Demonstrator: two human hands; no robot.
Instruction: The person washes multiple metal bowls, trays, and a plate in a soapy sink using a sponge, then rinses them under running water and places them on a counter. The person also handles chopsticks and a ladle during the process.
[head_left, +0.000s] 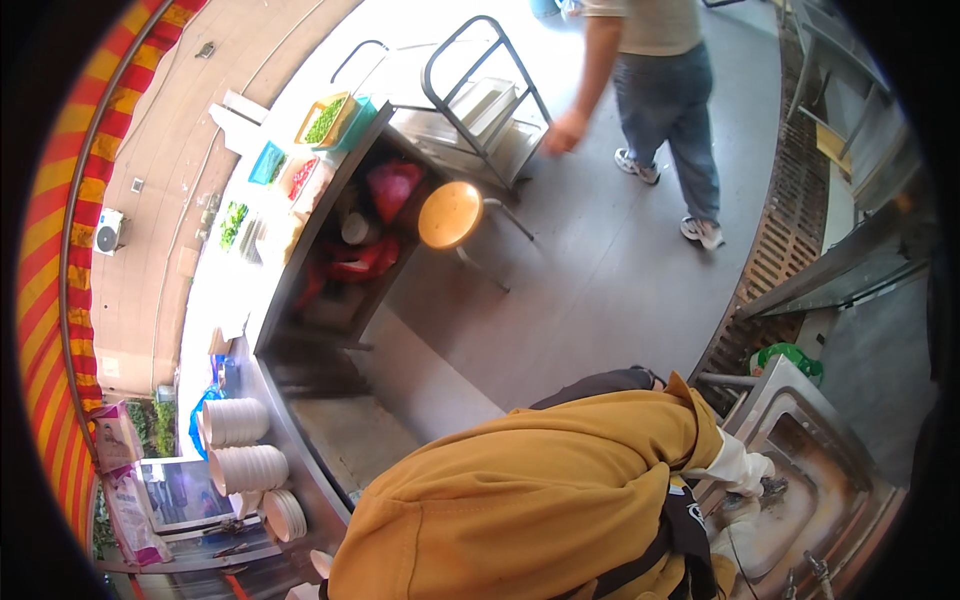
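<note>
My two hands are in white gloves at the lower right, over a stained metal basin (806, 420) with brownish marks. My left hand (739, 465) comes out of a mustard sleeve (660, 435), its fingers curled on a dark, wiry clump (772, 491) that looks like a steel-wool scourer. Just below it in the picture is my right hand (739, 525), partly hidden by the jacket and a black apron (686, 517). Whether its fingers also grip the clump is not clear.
A person (664, 97) stands on the grey floor beyond a stool (451, 215) and a metal trolley (487, 112). Stacked white bowls (247, 469) stand on the left counter. Vegetable tubs (324, 121) sit farther along. A floor grate (784, 240) runs along the right, near a green bag (787, 360).
</note>
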